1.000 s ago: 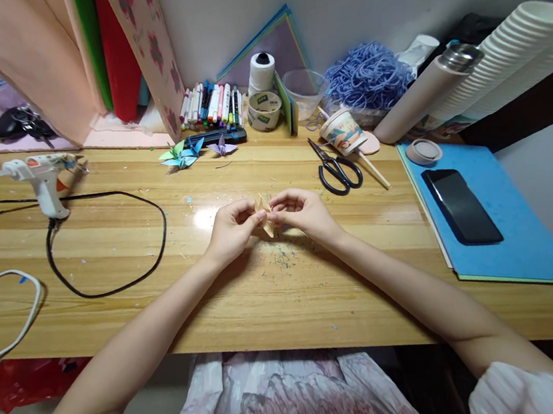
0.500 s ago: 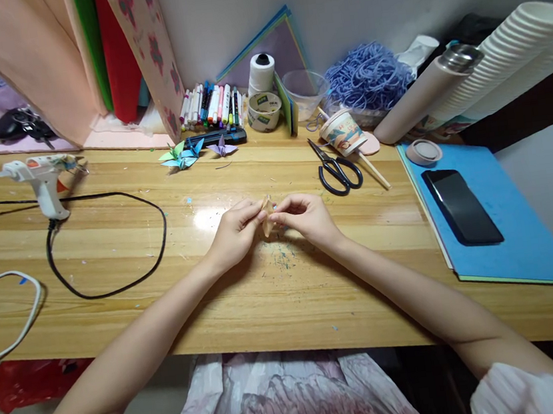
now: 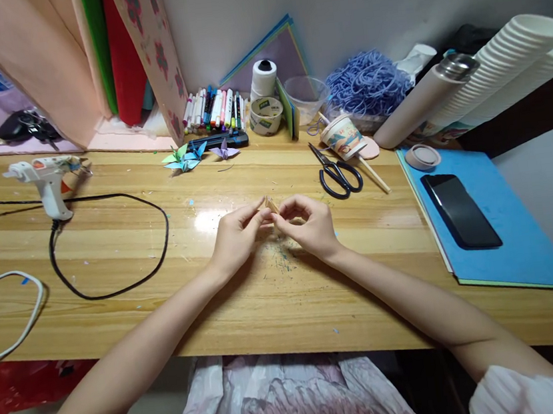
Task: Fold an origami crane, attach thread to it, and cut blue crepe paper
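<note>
A small folded piece of tan paper (image 3: 271, 203) is pinched between my two hands above the middle of the wooden table (image 3: 268, 302). My left hand (image 3: 236, 237) grips it from the left with thumb and fingers. From the right, my right hand (image 3: 310, 225) holds it too, its thumb and fingertips close to my left thumb. Most of the paper is hidden by my fingers. Behind my hands, toward the wall, lie a green and blue folded paper crane (image 3: 182, 159) and a purple one (image 3: 224, 150).
Black-handled scissors (image 3: 337, 173) and a paper cup (image 3: 343, 135) are behind my right hand. A glue gun (image 3: 50, 188) with its looped black cable (image 3: 166, 230) lies at left, a phone (image 3: 461, 210) on blue sheets (image 3: 525, 223) at right.
My fingertips have come closer together around the tan paper, and less of it shows below them. The camera view has shifted slightly.
</note>
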The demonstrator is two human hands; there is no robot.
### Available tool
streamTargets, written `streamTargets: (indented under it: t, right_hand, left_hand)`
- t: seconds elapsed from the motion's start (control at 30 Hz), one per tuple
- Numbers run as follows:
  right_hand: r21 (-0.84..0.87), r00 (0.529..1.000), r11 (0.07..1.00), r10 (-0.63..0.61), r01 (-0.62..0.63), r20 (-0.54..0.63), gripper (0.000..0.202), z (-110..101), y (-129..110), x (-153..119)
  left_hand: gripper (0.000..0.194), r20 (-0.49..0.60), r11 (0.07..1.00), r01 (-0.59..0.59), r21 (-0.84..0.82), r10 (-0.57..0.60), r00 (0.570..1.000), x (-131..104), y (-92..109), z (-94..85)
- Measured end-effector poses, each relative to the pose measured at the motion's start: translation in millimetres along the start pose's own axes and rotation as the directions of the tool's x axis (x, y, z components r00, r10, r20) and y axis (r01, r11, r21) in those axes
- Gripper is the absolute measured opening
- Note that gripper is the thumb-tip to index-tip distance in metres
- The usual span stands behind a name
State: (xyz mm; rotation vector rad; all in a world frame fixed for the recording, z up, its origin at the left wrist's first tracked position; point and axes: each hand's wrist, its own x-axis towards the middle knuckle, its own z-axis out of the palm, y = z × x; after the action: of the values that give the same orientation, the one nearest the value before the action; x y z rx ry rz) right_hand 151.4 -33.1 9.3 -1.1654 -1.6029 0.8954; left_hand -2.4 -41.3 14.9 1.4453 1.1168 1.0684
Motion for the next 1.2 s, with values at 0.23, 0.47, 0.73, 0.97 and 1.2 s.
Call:
streamTargets:
  t: [0.23,0.47,0.73,0.97,1.2]
  right_hand:
    - [-0.208,0.962,0.940,-0.268,0.271,0.040,0.010,2,3,-5]
    - [-0.145,0.883,0.895,-0.370,0.422,0.288,0.025,-8,1,1]
    - [-0.251,0.685,0.650,-0.589,0.717,0.430,0.020,-24,21,17]
    - [-0.314,0.553,0.459,-0.741,0.831,0.380,0.019,-24,20,13]
    - [-0.324,0.520,0.428,-0.801,0.844,0.295,0.013,-20,22,13]
  left_hand:
    - [0.026,0.163,0.986,-0.050,0.156,0.024,0.986,-6,10,8.9]
    - [0.033,0.218,0.944,0.247,-0.218,-0.199,0.955,9,1,-7.6]
    - [0.026,0.328,0.852,0.424,-0.307,-0.324,0.887,11,-2,-10.9]
    - [0.026,0.401,0.832,0.449,-0.327,-0.308,0.863,7,2,-8.0]
    - [0.026,0.373,0.808,0.466,-0.361,-0.334,0.866,4,7,-4.1]
